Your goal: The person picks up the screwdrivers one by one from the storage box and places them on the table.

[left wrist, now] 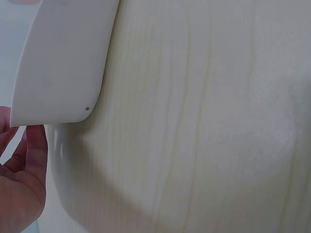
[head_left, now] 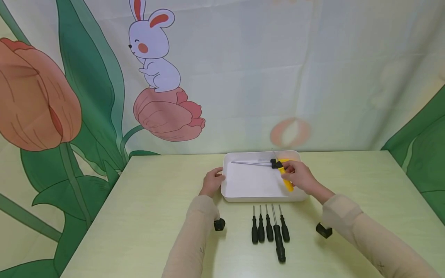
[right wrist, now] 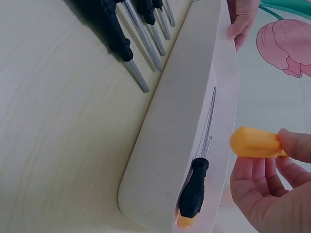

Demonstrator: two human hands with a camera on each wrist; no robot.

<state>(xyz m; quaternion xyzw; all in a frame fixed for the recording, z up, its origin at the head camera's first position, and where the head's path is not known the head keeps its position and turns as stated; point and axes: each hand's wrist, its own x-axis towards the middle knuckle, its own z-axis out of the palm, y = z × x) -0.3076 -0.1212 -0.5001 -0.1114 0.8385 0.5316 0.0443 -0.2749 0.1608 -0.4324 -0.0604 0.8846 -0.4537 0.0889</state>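
Note:
My left hand (head_left: 211,182) holds the left end of a shallow white tray (head_left: 252,185), its digits at the rim and outer wall. Over the tray's right side, my right hand (head_left: 299,177) pinches a screwdriver by its yellow handle (head_left: 287,183). In the right wrist view this yellow handle (right wrist: 255,142) sits between thumb and fingers, above the rim; its shaft is hard to make out. Inside the tray lie black-and-yellow-handled screwdrivers (right wrist: 194,189), thin metal shafts pointing left. How many lie there is hard to tell.
On the table in front of the tray, several black-handled screwdrivers (head_left: 269,228) lie in a row, tips toward the tray; one (head_left: 279,245) is longer. A printed cloth (head_left: 236,96) with a rabbit and tulips hangs behind the table (head_left: 149,200).

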